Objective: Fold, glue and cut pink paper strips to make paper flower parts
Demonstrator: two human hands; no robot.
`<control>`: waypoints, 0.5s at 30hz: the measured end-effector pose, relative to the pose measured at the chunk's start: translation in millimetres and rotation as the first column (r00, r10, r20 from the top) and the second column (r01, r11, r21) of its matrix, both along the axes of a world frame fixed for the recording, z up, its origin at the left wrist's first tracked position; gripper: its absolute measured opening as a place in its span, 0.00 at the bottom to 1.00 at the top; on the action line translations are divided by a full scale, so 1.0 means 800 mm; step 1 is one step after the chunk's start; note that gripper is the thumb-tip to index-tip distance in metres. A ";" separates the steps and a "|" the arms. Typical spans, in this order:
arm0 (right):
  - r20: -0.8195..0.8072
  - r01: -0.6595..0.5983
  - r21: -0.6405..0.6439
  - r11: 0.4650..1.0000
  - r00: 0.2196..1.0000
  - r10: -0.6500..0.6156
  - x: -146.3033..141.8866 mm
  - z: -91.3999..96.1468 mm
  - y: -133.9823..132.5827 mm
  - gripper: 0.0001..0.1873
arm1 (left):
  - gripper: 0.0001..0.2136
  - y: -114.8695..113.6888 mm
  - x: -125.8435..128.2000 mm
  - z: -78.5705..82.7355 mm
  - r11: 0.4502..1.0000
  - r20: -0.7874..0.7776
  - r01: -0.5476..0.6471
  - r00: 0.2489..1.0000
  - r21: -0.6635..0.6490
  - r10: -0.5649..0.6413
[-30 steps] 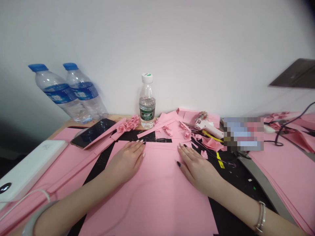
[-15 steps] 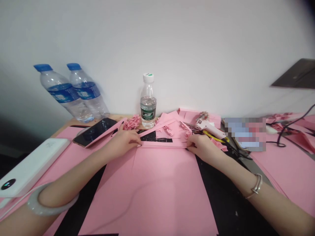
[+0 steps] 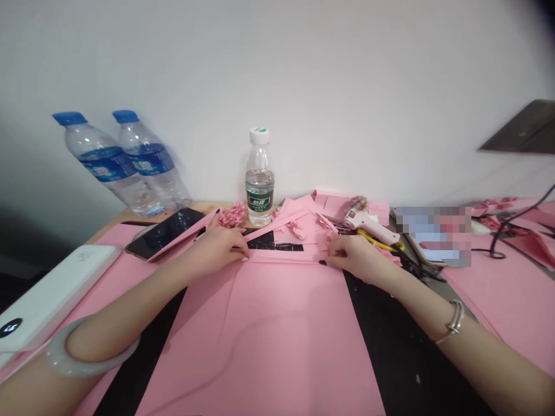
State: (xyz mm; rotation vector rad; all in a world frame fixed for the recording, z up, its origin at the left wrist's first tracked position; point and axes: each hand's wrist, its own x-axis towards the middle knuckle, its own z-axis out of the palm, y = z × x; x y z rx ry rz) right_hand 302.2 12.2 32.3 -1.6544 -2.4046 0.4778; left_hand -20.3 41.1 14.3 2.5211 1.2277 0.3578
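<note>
A large pink paper sheet (image 3: 269, 335) lies on the black mat (image 3: 403, 358) in front of me. My left hand (image 3: 219, 247) pinches its far left corner, fingers closed on the paper's edge. My right hand (image 3: 353, 257) pinches the far right corner the same way, thumb and fingers pressed on the edge. The far edge of the sheet runs straight between the two hands. A pale bangle sits on my left wrist and a silver bracelet on my right.
A small water bottle (image 3: 259, 179) stands behind the sheet, two larger bottles (image 3: 125, 164) at the back left. A phone (image 3: 167, 231), a white power bank (image 3: 52, 294), paper flowers (image 3: 232, 215), a glue gun (image 3: 368, 224), pink scraps and more pink sheets (image 3: 511, 300) surround the mat.
Both hands went from lying flat on the sheet to reaching forward and pinching its far corners. In the last half second they barely moved.
</note>
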 end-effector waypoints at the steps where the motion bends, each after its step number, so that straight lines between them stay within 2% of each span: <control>1: 0.003 0.014 0.014 1.000 1.000 -0.014 0.000 -0.002 0.001 0.17 | 0.07 0.000 0.001 0.001 1.000 -0.006 0.002 1.000 0.010 -0.002; 7: 0.039 0.011 0.118 0.993 0.999 -0.016 -0.006 -0.025 -0.011 0.07 | 0.11 -0.010 0.009 0.003 0.995 -0.054 0.068 0.996 0.076 -0.064; 9: 0.061 -0.032 0.201 0.979 0.998 0.020 -0.008 -0.034 -0.021 0.06 | 0.14 -0.018 0.011 0.001 0.991 -0.047 0.084 0.996 0.103 -0.079; 11: 0.118 -0.143 0.328 0.934 0.987 0.110 -0.007 -0.041 -0.031 0.08 | 0.16 -0.026 0.013 -0.002 0.985 -0.044 0.096 0.995 0.143 -0.091; 13: 0.195 -0.285 0.446 0.848 0.956 0.218 -0.005 -0.046 -0.039 0.11 | 0.18 -0.033 0.014 -0.003 0.975 -0.053 0.120 0.992 0.190 -0.112; 15: 0.241 -0.368 0.502 0.783 0.929 0.282 -0.003 -0.049 -0.043 0.12 | 0.20 -0.040 0.017 -0.001 0.962 -0.038 0.153 0.988 0.228 -0.148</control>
